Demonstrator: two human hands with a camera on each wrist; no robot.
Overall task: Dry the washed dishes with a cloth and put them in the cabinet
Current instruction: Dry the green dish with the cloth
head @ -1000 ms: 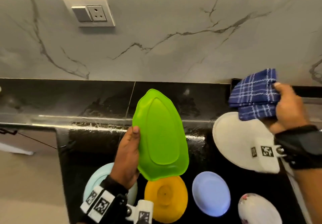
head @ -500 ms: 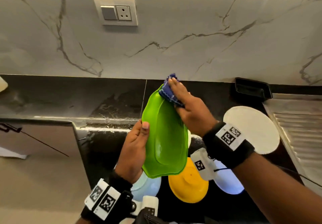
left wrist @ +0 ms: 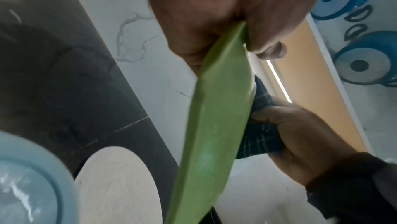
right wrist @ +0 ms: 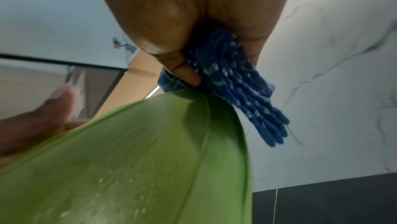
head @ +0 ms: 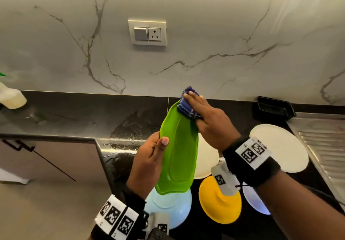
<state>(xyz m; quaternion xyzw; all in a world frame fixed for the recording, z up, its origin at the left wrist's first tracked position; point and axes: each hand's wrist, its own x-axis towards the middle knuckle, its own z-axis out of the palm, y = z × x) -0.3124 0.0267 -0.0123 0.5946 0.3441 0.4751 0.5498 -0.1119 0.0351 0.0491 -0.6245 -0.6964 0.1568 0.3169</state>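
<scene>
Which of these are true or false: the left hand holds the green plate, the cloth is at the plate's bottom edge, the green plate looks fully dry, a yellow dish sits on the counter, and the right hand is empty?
1. The left hand holds the green plate. True.
2. The cloth is at the plate's bottom edge. False: it is pressed against the top end, far from the left hand.
3. The green plate looks fully dry. False: the right wrist view shows droplets on it.
4. A yellow dish sits on the counter. True.
5. The right hand is empty. False: it grips the folded blue checked cloth.
</scene>
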